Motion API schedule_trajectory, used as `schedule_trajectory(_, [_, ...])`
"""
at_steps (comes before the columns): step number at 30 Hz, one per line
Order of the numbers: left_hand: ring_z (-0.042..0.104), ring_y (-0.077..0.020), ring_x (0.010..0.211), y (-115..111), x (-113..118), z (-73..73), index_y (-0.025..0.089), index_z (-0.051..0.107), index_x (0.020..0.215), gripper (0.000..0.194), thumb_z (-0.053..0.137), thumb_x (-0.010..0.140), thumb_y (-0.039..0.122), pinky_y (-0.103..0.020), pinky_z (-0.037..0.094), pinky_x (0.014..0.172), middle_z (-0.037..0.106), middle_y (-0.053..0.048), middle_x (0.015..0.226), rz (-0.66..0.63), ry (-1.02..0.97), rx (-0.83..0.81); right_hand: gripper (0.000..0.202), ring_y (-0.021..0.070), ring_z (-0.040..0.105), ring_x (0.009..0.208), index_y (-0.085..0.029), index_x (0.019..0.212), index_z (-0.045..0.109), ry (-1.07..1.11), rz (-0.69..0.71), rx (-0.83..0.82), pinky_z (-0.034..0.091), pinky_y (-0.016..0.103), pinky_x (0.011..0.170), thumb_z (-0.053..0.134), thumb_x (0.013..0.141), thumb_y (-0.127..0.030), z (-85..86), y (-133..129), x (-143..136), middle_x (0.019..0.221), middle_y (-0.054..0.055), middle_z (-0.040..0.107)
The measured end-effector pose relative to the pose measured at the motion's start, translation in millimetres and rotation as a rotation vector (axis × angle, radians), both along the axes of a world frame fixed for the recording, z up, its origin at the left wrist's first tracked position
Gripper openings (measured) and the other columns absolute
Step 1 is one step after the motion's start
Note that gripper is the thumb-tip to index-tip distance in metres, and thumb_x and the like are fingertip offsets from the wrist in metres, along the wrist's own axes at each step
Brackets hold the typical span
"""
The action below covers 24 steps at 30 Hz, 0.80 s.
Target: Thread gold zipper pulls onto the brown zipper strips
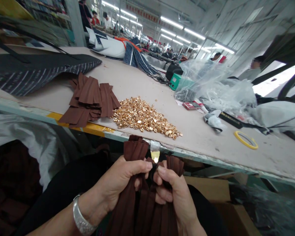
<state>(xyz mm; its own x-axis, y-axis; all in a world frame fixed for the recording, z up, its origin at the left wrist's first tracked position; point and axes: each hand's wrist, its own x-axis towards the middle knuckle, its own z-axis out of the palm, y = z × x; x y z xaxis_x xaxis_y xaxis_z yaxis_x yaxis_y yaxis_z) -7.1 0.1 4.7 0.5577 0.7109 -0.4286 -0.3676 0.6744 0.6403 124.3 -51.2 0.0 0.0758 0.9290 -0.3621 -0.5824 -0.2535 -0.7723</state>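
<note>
My left hand (pixel 127 173) is closed on brown zipper tapes (pixel 135 149), with thumb and forefinger pinched near the table edge. Opposite it, my right hand (pixel 173 186) is closed on more of the brown zipper tape (pixel 175 165), its thumb and fingers pressed together. Both hands are close together, just below a small clear and yellow holder (pixel 155 151) fixed at the table edge. A shiny gold piece, probably a zipper slider (pixel 156 160), shows at the holder's lower end. Long zipper tapes hang down between my hands. The tape ends between my fingertips are partly hidden.
On the table (pixel 147 82) lie a heap of small gold zipper sliders (pixel 145 116) and a stack of brown zipper tapes (pixel 90 98). To the right are a yellow tape roll (pixel 245 140) and clear plastic bags (pixel 218 85). A cardboard box (pixel 208 189) stands below.
</note>
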Motion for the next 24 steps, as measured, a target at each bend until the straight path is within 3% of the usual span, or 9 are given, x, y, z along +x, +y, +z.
schedule_trajectory(10, [0.046,-0.0052,0.041,2,5,0.6,0.012,0.066,0.057,0.013,0.072,0.065,0.020,-0.016,0.038,0.041,0.064,-0.001,0.056,-0.021,-0.074,0.000,0.025,-0.0017,0.024,0.035,-0.015,0.065,0.054,0.016,0.042,0.024,0.025,0.012,0.033,0.072,0.076,-0.029,-1.8,8,2,0.058,-0.006,0.054])
schedule_trajectory(15, [0.045,-0.0048,0.045,2,6,-3.2,0.011,0.067,0.059,0.015,0.069,0.069,0.022,-0.016,0.034,0.044,0.062,-0.001,0.058,-0.018,0.029,0.108,0.026,-0.0016,0.025,0.034,-0.014,0.065,0.056,0.002,0.073,0.046,0.026,0.012,0.033,0.071,0.077,-0.031,-4.2,11,2,0.056,-0.006,0.053])
schedule_trajectory(20, [0.047,-0.0074,0.049,3,8,-2.6,0.013,0.064,0.057,0.020,0.067,0.072,0.024,-0.018,0.034,0.047,0.058,0.000,0.056,0.025,0.117,0.247,0.030,-0.0017,0.029,0.034,-0.015,0.067,0.055,-0.057,-0.046,0.055,0.026,0.011,0.033,0.079,0.071,-0.033,-2.4,12,-2,0.056,-0.007,0.054])
schedule_trajectory(24, [0.047,-0.0079,0.052,5,7,-0.3,0.013,0.063,0.057,0.022,0.067,0.076,0.024,-0.018,0.034,0.048,0.057,0.001,0.056,0.042,0.139,0.332,0.030,-0.0019,0.028,0.034,-0.015,0.067,0.055,-0.108,-0.046,0.090,0.023,0.011,0.033,0.078,0.074,-0.034,-1.6,12,-1,0.056,-0.006,0.055])
